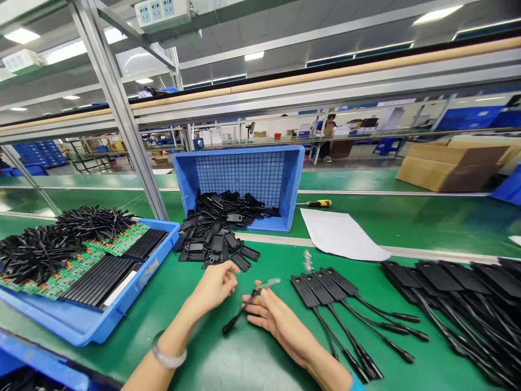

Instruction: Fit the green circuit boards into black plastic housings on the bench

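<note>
My right hand point(277, 320) holds a small green circuit board point(269, 283) between thumb and fingers, and its short black cable point(232, 324) hangs down to the left. My left hand point(217, 285) is just left of it, fingers curled, near the front of a pile of black plastic housings point(211, 244); whether it holds anything is hidden. That pile spills out of a blue crate point(298, 184) lying on its side. To the right of my right hand, several black housings with cables point(321, 288) lie side by side on the green table point(244, 364).
At the left stands a blue tray point(95, 331) with circuit boards point(77, 266) and black cables. More cabled housings point(456, 282) lie at the far right. Behind are white paper point(342, 233), a yellow-black screwdriver point(319, 203), a cardboard box point(443, 165) and a metal post point(122, 108).
</note>
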The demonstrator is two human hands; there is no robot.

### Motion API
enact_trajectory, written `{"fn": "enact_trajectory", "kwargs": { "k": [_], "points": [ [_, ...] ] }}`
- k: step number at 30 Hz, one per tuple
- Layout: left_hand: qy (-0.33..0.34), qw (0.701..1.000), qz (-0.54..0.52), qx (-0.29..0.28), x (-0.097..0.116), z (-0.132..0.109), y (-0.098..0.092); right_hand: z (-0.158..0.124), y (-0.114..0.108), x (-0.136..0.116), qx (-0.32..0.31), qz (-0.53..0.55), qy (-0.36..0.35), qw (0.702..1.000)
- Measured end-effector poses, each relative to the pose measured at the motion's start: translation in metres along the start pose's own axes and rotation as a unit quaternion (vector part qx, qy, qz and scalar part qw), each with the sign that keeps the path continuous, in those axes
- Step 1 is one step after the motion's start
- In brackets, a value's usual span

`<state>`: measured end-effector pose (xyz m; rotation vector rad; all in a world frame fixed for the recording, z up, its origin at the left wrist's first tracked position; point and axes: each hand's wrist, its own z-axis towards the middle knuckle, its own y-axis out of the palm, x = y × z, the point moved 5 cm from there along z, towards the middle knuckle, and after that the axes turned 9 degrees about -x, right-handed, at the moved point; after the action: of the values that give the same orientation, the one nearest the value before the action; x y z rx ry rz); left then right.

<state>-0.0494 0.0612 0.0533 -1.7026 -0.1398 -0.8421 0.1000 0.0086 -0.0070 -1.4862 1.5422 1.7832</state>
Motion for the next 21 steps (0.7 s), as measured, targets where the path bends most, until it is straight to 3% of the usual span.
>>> {"fn": "enact_trajectory", "kwargs": {
  "k": [3, 5, 10, 12, 16, 19, 21],
  "points": [
    [-0.052, 0.981, 0.184, 0.038, 0.000, 0.039, 0.012, 0.000, -0.007, -0.010, 0.045, 0.051, -0.044, 0.997],
    [-0.074, 0.971, 0.222, 0.049, -0.002, 0.054, 0.017, -0.001, -0.012, -0.020, 0.059, 0.025, -0.079, 0.995],
    [-0.025, 0.973, 0.221, 0.066, 0.011, 0.045, 0.022, -0.005, -0.019, -0.043, 0.071, -0.195, -0.137, 0.969],
    [0.011, 0.985, 0.153, 0.079, 0.017, 0.033, 0.022, -0.011, -0.018, -0.053, 0.094, -0.320, -0.173, 0.927],
    [0.063, 0.991, -0.097, 0.069, 0.016, 0.019, 0.029, -0.022, -0.012, -0.064, 0.130, -0.550, -0.205, 0.799],
    [0.069, 0.942, -0.326, 0.033, 0.006, 0.019, 0.041, -0.023, -0.009, -0.062, 0.133, -0.635, -0.217, 0.730],
    [0.051, 0.890, -0.452, 0.004, 0.000, 0.019, 0.049, -0.022, -0.009, -0.058, 0.122, -0.654, -0.237, 0.708]
  ]
}}
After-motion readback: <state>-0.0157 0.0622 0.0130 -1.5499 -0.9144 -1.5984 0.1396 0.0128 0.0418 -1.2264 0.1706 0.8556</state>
